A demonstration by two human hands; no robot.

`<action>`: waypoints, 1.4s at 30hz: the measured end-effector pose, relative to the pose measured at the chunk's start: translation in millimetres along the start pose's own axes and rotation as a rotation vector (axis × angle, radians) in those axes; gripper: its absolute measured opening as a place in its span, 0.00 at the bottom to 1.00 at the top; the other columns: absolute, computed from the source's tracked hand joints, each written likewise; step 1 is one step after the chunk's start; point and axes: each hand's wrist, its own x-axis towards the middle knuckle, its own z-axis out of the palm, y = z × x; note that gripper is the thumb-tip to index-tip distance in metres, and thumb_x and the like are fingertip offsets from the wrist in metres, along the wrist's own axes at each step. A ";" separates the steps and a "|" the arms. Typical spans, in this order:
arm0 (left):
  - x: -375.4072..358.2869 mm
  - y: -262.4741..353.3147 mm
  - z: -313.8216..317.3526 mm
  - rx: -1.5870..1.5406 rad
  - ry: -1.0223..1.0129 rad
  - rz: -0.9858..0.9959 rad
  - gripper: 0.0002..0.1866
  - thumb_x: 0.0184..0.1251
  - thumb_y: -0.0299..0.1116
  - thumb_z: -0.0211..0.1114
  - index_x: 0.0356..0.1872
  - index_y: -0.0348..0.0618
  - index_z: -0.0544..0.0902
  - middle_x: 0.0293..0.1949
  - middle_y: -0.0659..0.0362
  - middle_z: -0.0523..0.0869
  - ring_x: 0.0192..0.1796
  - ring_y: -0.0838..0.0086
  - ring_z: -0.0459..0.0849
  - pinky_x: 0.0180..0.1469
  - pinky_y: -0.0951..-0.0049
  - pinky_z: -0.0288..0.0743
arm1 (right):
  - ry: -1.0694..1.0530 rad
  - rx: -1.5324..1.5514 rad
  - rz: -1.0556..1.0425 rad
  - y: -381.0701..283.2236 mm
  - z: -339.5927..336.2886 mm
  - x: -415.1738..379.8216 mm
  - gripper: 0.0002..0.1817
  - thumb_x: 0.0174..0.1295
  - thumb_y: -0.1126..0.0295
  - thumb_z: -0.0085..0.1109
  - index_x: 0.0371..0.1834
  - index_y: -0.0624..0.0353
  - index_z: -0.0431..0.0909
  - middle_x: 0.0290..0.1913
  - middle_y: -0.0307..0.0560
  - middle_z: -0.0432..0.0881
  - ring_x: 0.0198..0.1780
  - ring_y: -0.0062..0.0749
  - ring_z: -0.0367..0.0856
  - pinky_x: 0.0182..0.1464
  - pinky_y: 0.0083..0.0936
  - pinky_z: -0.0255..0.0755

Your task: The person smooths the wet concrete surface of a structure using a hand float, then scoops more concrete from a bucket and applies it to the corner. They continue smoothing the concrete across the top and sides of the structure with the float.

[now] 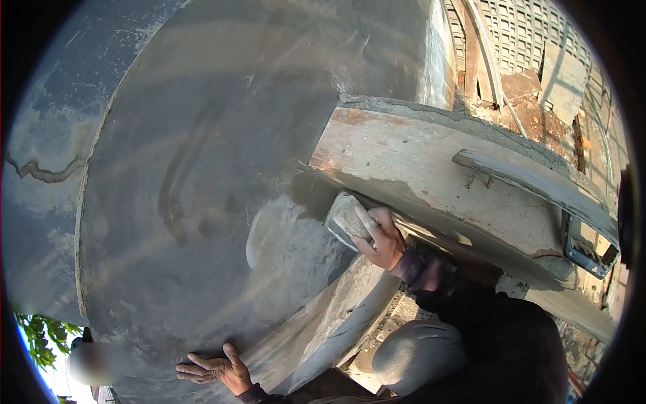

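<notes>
My right hand (383, 239) is closed around a pale grey block (348, 219) with worn, rounded edges. The block lies against the dark grey plastered wall (202, 121), right beside the lower corner of a thick board (397, 148). A lighter, smeared patch (276, 232) shows on the plaster just left of the block. Lower down, my left hand (215, 369) is open, its fingers spread over the wall surface and nothing in it.
On the board lies a long flat bar (531, 182) with a dark metal bracket (589, 259) at its end. A cracked older wall section (47, 168) borders the plaster on the left. Planks and rubble (531, 101) fill the upper right. Another person's blurred head (94, 363) appears lower left.
</notes>
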 end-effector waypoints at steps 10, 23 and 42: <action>1.5 -11.5 3.1 0.015 0.019 0.114 0.48 0.63 0.67 0.46 0.72 0.45 0.38 0.72 0.41 0.29 0.73 0.44 0.25 0.68 0.40 0.29 | 0.010 -0.185 -0.053 9.4 23.9 23.8 0.34 0.54 0.67 0.63 0.67 0.52 0.64 0.53 0.57 0.64 0.50 0.59 0.68 0.50 0.45 0.70; 1.7 -15.5 1.3 0.122 -0.074 0.032 0.52 0.61 0.71 0.45 0.72 0.44 0.36 0.71 0.39 0.27 0.72 0.42 0.25 0.68 0.37 0.31 | -0.536 -0.355 0.675 256.6 105.2 -227.5 0.37 0.55 0.73 0.58 0.70 0.50 0.57 0.63 0.63 0.66 0.67 0.57 0.58 0.66 0.41 0.58; -1.1 -15.1 -8.2 -0.022 -0.114 0.088 0.51 0.61 0.66 0.53 0.72 0.45 0.37 0.71 0.40 0.27 0.72 0.40 0.24 0.67 0.35 0.27 | -0.655 -0.156 0.663 185.4 86.2 -194.6 0.34 0.58 0.63 0.58 0.66 0.63 0.59 0.60 0.64 0.69 0.59 0.53 0.70 0.58 0.40 0.67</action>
